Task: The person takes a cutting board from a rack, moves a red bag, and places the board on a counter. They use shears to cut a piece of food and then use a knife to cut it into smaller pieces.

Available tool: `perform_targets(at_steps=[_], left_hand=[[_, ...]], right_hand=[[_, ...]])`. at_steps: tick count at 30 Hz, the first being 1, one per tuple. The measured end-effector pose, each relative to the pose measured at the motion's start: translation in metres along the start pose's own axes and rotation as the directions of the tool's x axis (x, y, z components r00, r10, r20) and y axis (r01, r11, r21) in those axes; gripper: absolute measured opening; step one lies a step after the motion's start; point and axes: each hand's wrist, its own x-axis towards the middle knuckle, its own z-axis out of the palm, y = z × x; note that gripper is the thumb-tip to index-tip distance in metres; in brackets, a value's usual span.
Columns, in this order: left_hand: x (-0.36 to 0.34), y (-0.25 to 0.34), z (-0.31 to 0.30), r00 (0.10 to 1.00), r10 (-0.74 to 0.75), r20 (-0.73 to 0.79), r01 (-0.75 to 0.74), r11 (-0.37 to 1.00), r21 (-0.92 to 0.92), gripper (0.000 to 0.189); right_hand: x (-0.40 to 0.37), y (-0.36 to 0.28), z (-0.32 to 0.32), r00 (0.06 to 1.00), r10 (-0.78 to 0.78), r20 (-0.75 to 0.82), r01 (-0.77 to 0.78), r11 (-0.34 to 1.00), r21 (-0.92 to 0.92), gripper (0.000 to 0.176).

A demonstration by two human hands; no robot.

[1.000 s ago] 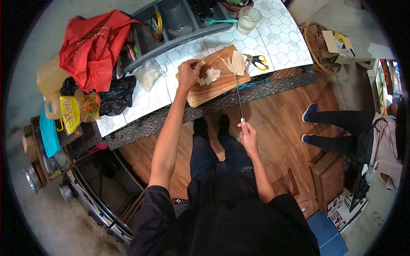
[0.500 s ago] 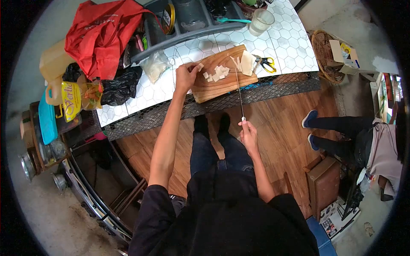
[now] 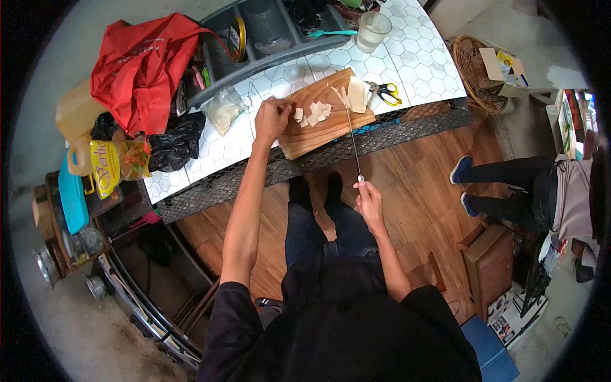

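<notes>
A wooden cutting board (image 3: 302,141) lies at the table's near edge, slightly turned. On it are several small pale cut pieces (image 3: 316,113), thin pale strips (image 3: 342,97) and a larger pale slab (image 3: 358,94), whose kind I cannot make out. My left hand (image 3: 271,121) is at the board's left edge, fingers bent and thumb apart, with nothing visible between them. One loose piece lies just beside its fingertips. My right hand (image 3: 369,202) grips the handle of a long thin knife (image 3: 354,143). The blade points away from me, its tip by the strips.
Yellow-handled scissors (image 3: 387,94) lie right of the board, a glass (image 3: 373,32) farther back. A clear plastic bag (image 3: 224,109), red bag (image 3: 143,70) and grey tray (image 3: 254,71) are to the left and behind. Another person's legs (image 3: 503,172) are at the right.
The pale piece that was in my left fingers now lies on the board, and those fingers have drawn slightly back. The knife stays in my right hand. The whole view has shifted a little.
</notes>
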Motion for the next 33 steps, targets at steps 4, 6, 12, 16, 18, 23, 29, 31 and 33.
perform_targets(at_steps=[4,6,12,16,18,23,29,31,33], left_hand=[[0.005,0.034,0.028,0.963,0.252,-0.097,-0.241,0.964,0.114,0.017],[0.007,0.052,0.04,0.939,0.338,-0.059,-0.329,0.935,0.132,0.016],[0.019,0.072,0.088,0.857,0.509,0.086,-0.513,0.822,0.246,0.021],[0.024,0.077,0.089,0.837,0.546,0.028,-0.535,0.807,0.248,0.017],[0.027,0.074,0.089,0.797,0.603,0.031,-0.587,0.763,0.271,0.016],[0.034,0.082,0.081,0.775,0.618,-0.132,-0.615,0.786,0.07,0.016],[0.035,0.104,0.062,0.988,-0.071,0.136,0.133,0.837,-0.531,0.022],[0.034,0.094,0.064,0.98,-0.092,0.176,0.185,0.747,-0.639,0.022],[0.031,0.087,0.066,0.969,-0.112,0.221,0.24,0.639,-0.731,0.022]], right_hand=[[-0.001,0.003,-0.004,0.999,-0.012,-0.032,0.013,1.0,0.022,0.033],[-0.001,0.001,-0.006,0.999,-0.02,-0.043,0.021,1.0,0.023,0.033],[-0.001,0.004,-0.015,0.997,-0.031,-0.065,0.035,0.998,0.054,0.033],[-0.005,0.0,-0.022,0.995,-0.014,-0.095,0.02,0.998,0.064,0.033],[-0.005,-0.001,-0.024,0.995,0.004,-0.103,0.006,0.996,0.09,0.032],[0.0,0.001,-0.025,0.992,0.001,-0.126,0.01,0.997,0.082,0.032],[0.001,-0.014,-0.022,0.994,0.012,-0.108,0.001,0.992,0.123,0.032],[0.003,-0.026,-0.018,0.994,-0.031,-0.103,0.046,0.989,0.137,0.031],[0.008,-0.039,-0.014,0.993,-0.071,-0.097,0.085,0.985,0.151,0.031]])
